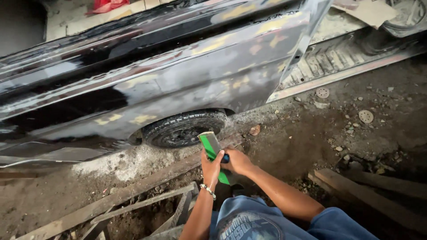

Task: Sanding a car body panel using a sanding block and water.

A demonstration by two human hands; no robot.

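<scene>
A: Gripping is noted at the left hand (211, 167): its fingers are wrapped around a green flat block (212, 153), pressed together on it near mid-length. A grey face is seen on the block's upper end, which sticks out above the grip.

B: And the right hand (237, 161)?

A: It is closed beside the left, touching it, with a small dark blue object (226, 158) pinched between the two hands. What that object is cannot be told. A beaded bracelet (207, 190) is worn on the left wrist, just below the grip.

B: Surroundings relative to the grip?

A: Just above and to the left of it, a small black tyre (182, 129) is seen under a dark car body panel (133, 84), which is patched with grey and yellow filler. Wooden planks (133, 191) are laid on the dirt floor (302, 133) below and left of the grip; more planks lie to its right. Two round discs (365, 116) are scattered well apart, upper right.
</scene>
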